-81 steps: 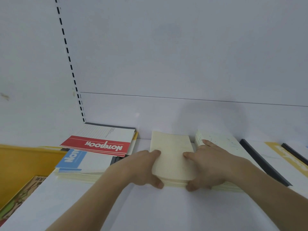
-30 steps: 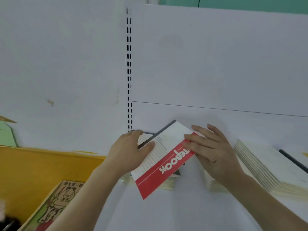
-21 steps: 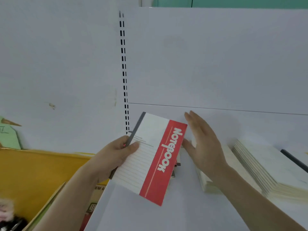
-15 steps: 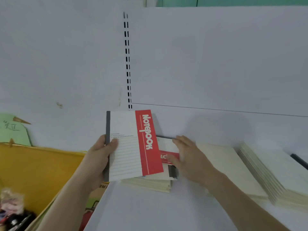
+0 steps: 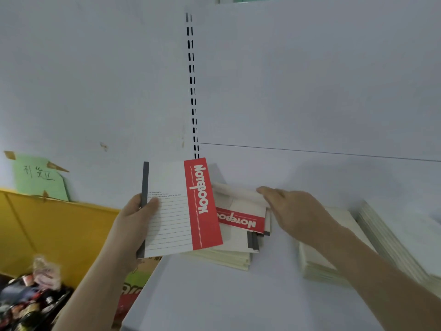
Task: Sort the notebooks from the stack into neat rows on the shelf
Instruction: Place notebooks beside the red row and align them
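— What colours are on that raised notebook (image 5: 177, 209)?

— White cover with thin grey ruled lines, a dark grey strip down the spine edge, and a broad red band with "NOTEBOOK" in white letters.

— And the top notebook on the stack (image 5: 241, 217)?

— Same pattern: white with a red band and white lettering, dark grey at the edge. The page edges beneath are cream.

— The piles to the right?

— The cream piles (image 5: 334, 247) are plain, pale cream all over, no print.

— The shelf (image 5: 226, 302)?

— Flat pale grey-white, and the back panel (image 5: 310, 80) too, with a column of black slots.

— On the left?

— A yellow bin (image 5: 55, 225), and a pale green label (image 5: 38, 179) with dark handwriting and brown tape.
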A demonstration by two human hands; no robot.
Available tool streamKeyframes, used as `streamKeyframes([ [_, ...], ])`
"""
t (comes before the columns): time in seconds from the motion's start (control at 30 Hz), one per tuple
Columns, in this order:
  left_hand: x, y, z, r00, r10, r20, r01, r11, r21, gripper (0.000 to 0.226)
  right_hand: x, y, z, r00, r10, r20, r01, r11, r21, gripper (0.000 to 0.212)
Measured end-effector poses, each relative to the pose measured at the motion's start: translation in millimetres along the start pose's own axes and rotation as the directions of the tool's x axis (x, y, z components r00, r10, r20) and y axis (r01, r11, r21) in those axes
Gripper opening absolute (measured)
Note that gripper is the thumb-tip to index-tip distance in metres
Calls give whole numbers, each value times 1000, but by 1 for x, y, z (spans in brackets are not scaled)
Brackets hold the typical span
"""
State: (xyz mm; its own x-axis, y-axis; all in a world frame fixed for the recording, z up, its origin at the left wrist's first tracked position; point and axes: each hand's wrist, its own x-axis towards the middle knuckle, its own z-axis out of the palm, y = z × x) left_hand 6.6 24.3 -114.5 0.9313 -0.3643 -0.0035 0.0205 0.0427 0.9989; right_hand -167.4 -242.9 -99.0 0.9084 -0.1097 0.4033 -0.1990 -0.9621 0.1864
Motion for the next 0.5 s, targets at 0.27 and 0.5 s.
streamKeyframes([
  [0.27,12,1,-11,998,-45,39,45,999,13,13,-7,-10,-16,978,44,202,-26,995,-92,53],
  [0.5,26,2,-21,993,-48,108,41,997,64,14,-3,21,-33,882,148,-447,-142,989,46,23],
])
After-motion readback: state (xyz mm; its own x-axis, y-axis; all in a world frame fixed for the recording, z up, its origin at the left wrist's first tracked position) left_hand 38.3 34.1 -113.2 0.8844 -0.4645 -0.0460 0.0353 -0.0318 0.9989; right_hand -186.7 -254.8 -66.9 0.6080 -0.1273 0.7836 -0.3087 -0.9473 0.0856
